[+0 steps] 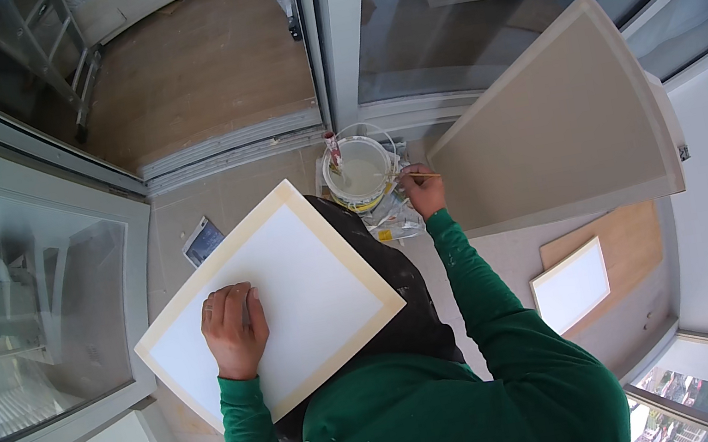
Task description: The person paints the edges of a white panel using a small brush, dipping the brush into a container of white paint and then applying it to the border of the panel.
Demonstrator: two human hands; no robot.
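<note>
A white panel (301, 267) with a cream border lies tilted across my lap. My left hand (235, 330) is over its white face, fingers curled around something small and grey that is mostly hidden. My right hand (422, 193) pinches a thin, light wooden handle (423, 175), apparently a small paintbrush, at the right rim of a white bucket (361, 196). The bucket holds pale paint (361, 168), and a larger red-handled brush (332, 148) leans inside its left edge. Crumpled plastic and paper (399, 218) lie under and beside the bucket.
A large beige panel (564, 130) with a paler border stands at the right. Behind it on the floor, a smaller white panel (571, 288) rests on a brown board (640, 239). A blue-and-white packet (203, 241) lies left of my panel. Beyond the door track (234, 150) stands a ladder (60, 59).
</note>
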